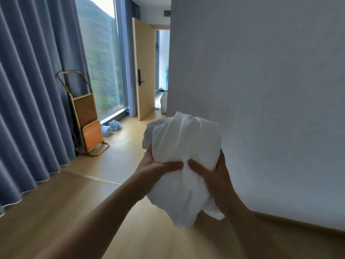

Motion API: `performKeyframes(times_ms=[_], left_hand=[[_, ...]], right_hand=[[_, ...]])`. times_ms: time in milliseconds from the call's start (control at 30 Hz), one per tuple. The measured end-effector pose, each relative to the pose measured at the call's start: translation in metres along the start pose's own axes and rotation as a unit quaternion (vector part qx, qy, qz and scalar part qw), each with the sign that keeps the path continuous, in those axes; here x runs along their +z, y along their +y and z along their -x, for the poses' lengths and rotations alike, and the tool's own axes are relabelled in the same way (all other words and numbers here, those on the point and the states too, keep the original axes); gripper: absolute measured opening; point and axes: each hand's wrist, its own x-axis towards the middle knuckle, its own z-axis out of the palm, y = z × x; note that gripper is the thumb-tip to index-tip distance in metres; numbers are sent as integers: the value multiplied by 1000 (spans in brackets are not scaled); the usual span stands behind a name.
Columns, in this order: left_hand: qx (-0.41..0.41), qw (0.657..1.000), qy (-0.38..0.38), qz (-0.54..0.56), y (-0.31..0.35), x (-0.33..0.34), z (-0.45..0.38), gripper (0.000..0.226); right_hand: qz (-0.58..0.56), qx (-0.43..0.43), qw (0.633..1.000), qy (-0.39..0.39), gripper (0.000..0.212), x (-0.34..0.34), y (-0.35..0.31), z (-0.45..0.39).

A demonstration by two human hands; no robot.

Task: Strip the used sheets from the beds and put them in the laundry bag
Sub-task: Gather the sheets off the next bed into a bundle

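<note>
Now the left hand (155,169) and right hand (211,174) both grip a bundled white sheet (183,143), carried above the wooden floor (112,165) toward the open door (144,71). Stripped, apparently; bagging remains, no laundry bag clearly visible.

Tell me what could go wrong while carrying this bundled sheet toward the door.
The white sheet bundle is only bunched between the left hand and right hand; a loose tail hangs below and could slip free, drag or get stepped on. The bundle also blocks some of the floor ahead. Blue slippers and a folded luggage rack near the open door may catch a foot.
</note>
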Motion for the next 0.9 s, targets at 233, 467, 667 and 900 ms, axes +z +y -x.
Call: performKeyframes(times_ms=[233,467,667,900], left_hand=[[-64,993,101,22,-29,-36,-48,85],[-101,975,194,40,-65,-114,-99,86],[-104,971,207,52,-115,-214,-181,101],[-153,968,191,56,-149,-323,-297,129]], right_hand=[[-36,58,992,-111,108,52,47,-79],[-69,110,975,-179,96,150,84,-137],[-62,126,969,-201,94,260,121,-214],[-60,167,967,-181,88,369,144,-298]])
